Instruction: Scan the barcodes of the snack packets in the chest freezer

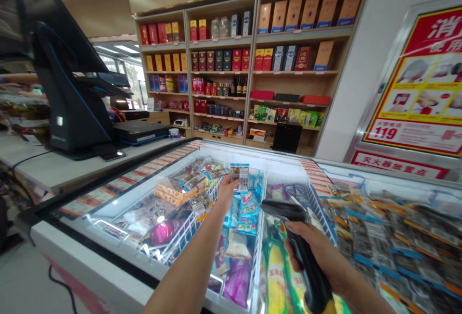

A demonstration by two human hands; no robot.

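My left hand (pixel 227 190) reaches over the chest freezer (pixel 140 270) and pinches a small packet (pixel 240 174) with a blue top edge, its printed back turned toward me. In my right hand (pixel 314 246) is a black handheld barcode scanner (pixel 303 251), its head pointing left, toward the packet's side of the freezer. Blue ice-cream wrappers (pixel 249 208) lie in a white wire basket just below the packet. Under the scanner, yellow-and-green corn-shaped wrappers (pixel 276 270) fill another compartment. A purple wrapper (pixel 236 280) sits near the front of the middle basket.
Rows of similar small packets (pixel 397 237) lie at the right. A point-of-sale terminal (pixel 72 78) stands on the counter (pixel 21 165) at the left. Shelves (pixel 220 76) with boxes and bottles line the back wall, beside a red-and-yellow fire sign (pixel 418 83).
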